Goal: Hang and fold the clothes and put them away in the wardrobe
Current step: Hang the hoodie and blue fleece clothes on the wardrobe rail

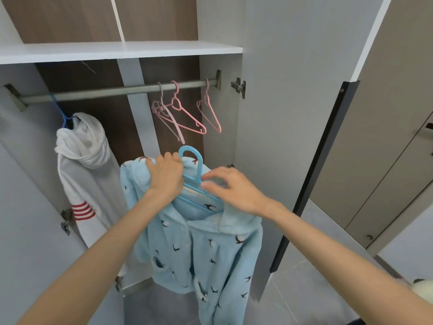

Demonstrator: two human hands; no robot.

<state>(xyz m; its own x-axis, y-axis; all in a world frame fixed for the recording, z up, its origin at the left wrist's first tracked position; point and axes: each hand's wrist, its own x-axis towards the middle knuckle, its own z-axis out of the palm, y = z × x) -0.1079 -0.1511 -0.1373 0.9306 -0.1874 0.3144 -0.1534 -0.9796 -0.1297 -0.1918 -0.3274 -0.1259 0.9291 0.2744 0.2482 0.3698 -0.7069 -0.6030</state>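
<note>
Two grips: left hand (165,174) fingers clamped on the robe (210,249), right hand (234,191) pinching the hanger (191,152) (hook below rail (105,92)).

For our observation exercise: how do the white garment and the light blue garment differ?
The white garment hangs from the rail; the light blue garment is gripped below it by the left hand, not yet hung. The white garment has red stripes; the light blue garment has small dark bird prints. Both sit on blue hangers.

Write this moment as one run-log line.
left hand grips blue top | right hand pinches blue hanger | hanger not yet on rail
</note>
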